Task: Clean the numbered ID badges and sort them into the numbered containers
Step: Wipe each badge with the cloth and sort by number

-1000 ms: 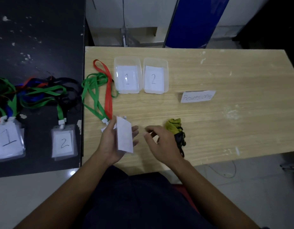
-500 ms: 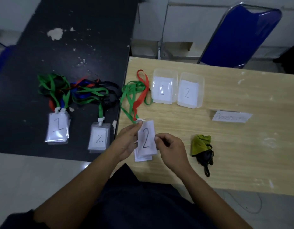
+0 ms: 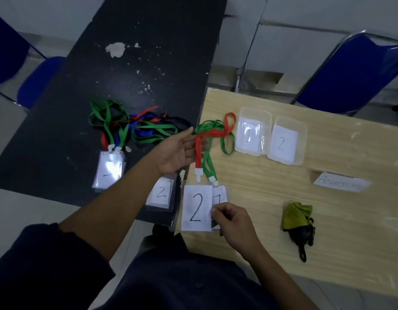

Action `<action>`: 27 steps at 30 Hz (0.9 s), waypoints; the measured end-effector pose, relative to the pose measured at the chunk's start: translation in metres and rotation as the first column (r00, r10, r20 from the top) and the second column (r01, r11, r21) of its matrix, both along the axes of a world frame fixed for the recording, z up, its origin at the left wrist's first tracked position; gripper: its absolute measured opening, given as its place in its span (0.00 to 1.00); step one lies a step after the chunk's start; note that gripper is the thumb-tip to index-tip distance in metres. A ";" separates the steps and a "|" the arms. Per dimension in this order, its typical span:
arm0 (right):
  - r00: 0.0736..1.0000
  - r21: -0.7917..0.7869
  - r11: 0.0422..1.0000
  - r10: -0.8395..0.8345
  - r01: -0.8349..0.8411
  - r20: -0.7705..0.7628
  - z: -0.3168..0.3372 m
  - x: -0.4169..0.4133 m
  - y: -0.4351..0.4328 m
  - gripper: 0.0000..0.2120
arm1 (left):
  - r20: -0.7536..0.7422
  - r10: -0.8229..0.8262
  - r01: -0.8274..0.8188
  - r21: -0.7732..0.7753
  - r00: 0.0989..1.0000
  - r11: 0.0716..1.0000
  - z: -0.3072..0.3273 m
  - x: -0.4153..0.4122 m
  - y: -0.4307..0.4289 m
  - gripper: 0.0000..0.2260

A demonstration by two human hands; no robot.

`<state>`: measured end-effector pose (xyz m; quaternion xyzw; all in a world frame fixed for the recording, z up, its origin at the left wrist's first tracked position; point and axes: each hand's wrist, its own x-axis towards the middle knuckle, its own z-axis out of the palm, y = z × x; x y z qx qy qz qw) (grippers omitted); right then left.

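Two badges lie at the near left edge of the wooden table: the badge marked 2 in front, and a badge marked 1 tucked behind it on the right. From my end I see the right hand pinching the badge marked 2 by its right edge. The left hand is spread flat, palm up, its fingertips touching the red strap beside the green strap. Just right of the straps, the tub marked 1 and the tub marked 2 stand side by side. A yellow-green cloth lies near right.
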<state>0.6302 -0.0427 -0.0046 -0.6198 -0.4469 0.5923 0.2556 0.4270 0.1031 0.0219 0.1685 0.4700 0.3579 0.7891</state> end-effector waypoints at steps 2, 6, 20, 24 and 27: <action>1.000 -0.002 1.000 0.017 -0.017 0.013 -0.005 -0.010 -0.001 0.07 | -0.032 0.017 -0.016 0.036 0.999 0.999 0.015 -0.012 0.016 0.18; 0.997 -0.013 0.998 0.056 -0.055 0.060 -0.019 -0.028 -0.001 0.07 | -0.114 0.048 -0.034 0.125 0.992 0.992 0.047 -0.036 0.048 0.20; 0.969 -0.072 0.993 0.107 -0.093 0.221 -0.072 -0.096 0.039 0.07 | -0.358 0.050 0.034 0.225 0.933 0.974 0.063 -0.086 0.097 0.14; 0.957 -0.093 0.990 0.127 -0.106 0.260 -0.089 -0.115 0.049 0.07 | -0.415 0.004 0.064 0.149 0.910 0.987 0.033 -0.097 0.096 0.12; 0.938 -0.091 0.989 0.141 -0.118 0.318 -0.097 -0.126 0.050 0.09 | -0.426 0.004 0.053 0.122 0.905 0.991 0.012 -0.102 0.093 0.16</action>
